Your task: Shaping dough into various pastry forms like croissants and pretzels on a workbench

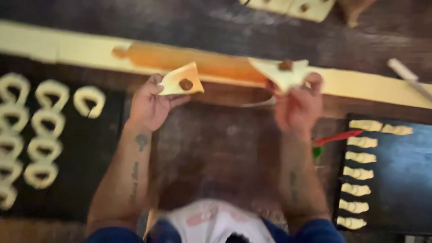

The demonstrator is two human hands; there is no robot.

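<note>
Dark wooden surface (pixel 216 148) carries a dough strip (pixel 81 50) and a rolling pin (pixel 180 58). I record the left hand (pixel 150 105), fingers pinching a dough triangle (pixel 182 81) with brown filling, and the right hand (pixel 299 105), fingers pinching a second triangle (pixel 281 72). Both pieces are held above the surface, between two dark trays (pixel 85 148) of shaped pastries.

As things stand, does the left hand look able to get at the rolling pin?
Probably yes, but not freely: the left hand is just in front of the rolling pin with nothing between them, yet its fingers already hold a dough triangle with a brown filling, so it would have to put that down first.
</note>
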